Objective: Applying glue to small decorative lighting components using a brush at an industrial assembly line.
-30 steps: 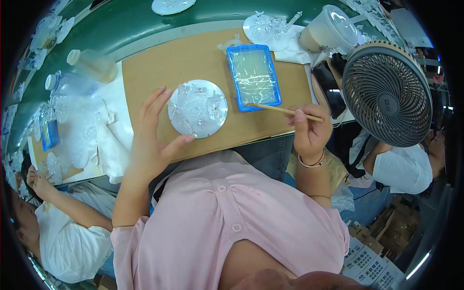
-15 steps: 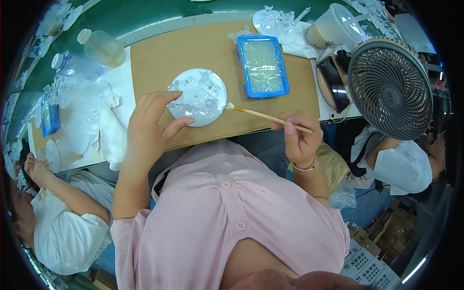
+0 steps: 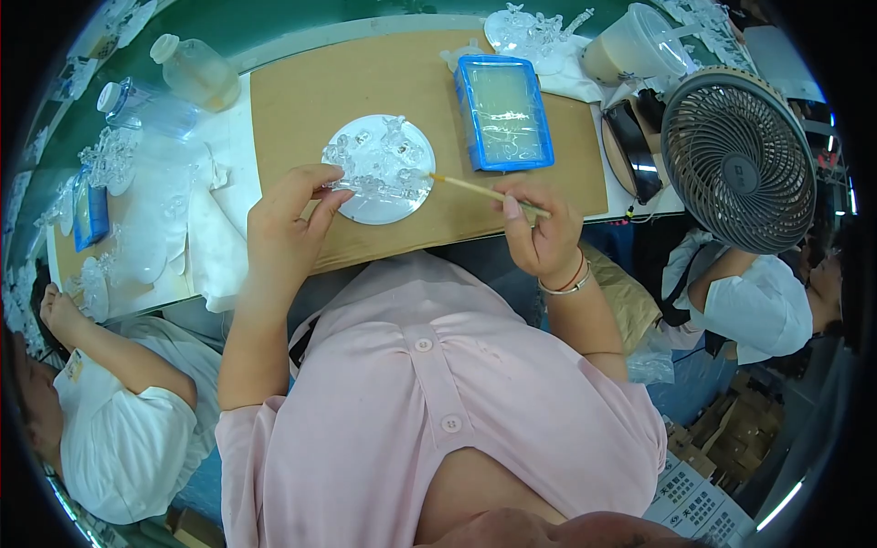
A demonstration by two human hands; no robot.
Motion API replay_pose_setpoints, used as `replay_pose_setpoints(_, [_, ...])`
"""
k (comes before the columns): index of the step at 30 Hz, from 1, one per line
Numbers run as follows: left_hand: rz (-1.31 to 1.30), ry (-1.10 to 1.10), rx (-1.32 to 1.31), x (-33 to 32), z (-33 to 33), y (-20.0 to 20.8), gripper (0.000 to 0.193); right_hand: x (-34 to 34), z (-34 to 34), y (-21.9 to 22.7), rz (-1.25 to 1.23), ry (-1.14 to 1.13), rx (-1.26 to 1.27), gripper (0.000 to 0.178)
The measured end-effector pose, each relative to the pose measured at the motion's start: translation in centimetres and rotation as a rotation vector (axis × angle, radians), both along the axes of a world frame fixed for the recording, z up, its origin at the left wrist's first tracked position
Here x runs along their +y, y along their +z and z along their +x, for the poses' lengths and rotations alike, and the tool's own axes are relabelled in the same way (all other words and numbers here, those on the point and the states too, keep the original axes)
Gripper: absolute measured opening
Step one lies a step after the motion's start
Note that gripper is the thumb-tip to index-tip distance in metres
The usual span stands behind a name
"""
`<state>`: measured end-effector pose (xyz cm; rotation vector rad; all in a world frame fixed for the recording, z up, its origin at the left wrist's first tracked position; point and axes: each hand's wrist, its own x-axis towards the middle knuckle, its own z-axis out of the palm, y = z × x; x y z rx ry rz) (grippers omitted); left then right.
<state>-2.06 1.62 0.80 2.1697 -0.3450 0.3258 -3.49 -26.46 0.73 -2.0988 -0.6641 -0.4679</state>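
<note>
A round white plate [image 3: 370,216] carries several clear, glass-like figures [image 3: 395,142]. At its left rim my left hand [image 3: 294,205] has thumb and forefinger pinched on the left end of a long clear piece [image 3: 388,190] lying across the plate's front half. My right hand [image 3: 545,230] grips the thin wooden handle of a small paintbrush [image 3: 475,188]. The bristle end points left and meets the plate's right edge; whether it touches a clear piece I cannot tell. Behind that hand lies a blue-rimmed box with a clear, shiny top [image 3: 504,114].
A brown cardboard sheet [image 3: 301,91] lies under the plate. Two bottles [image 3: 196,73] and a white cloth [image 3: 215,247] are at left. A lidded plastic tub [image 3: 630,50], dark glasses [image 3: 632,151] and a round fan [image 3: 738,169] stand at right. Co-workers sit on both sides.
My left fingers have closed from apart onto the clear piece. My right hand has moved up and left, bringing the brush tip onto the plate's right edge. The view has shifted slightly.
</note>
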Motion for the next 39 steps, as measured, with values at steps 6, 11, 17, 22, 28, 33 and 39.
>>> replay_pose_setpoints(6, [0.005, 0.025, -0.006, -0.1, -0.4, -0.2, 0.020, 0.3, 0.9, 1.0, -0.062, 0.062, -0.051, 0.010])
replay_pose_setpoints(11, [-0.028, 0.031, 0.009, -0.8, -0.8, -0.2, 0.018, 0.5, 1.2, 1.4, -0.060, 0.046, -0.022, 0.009])
replay_pose_setpoints(17, [-0.064, 0.005, 0.059, -1.3, -1.1, -0.1, 0.017, 1.1, -0.3, 1.7, -0.133, 0.146, -0.031, 0.011])
replay_pose_setpoints(22, [-0.051, -0.002, 0.092, -1.5, -1.5, -0.2, 0.019, 2.0, 0.0, 1.0, -0.068, 0.179, -0.016, 0.013])
replay_pose_setpoints(28, [-0.011, -0.034, -0.027, 0.0, -0.7, 1.5, 0.039, 0.7, -0.7, 1.3, -0.084, 0.129, 0.016, 0.013])
replay_pose_setpoints(33, [0.097, -0.233, -0.016, 1.6, 1.0, 1.6, 0.054, 0.9, -1.1, 1.4, -0.135, 0.041, 0.021, 0.010])
replay_pose_setpoints(39, [0.104, -0.283, 0.149, 1.3, 0.5, 1.2, 0.055, 2.1, -1.5, 1.0, -0.016, 0.171, 0.081, 0.009])
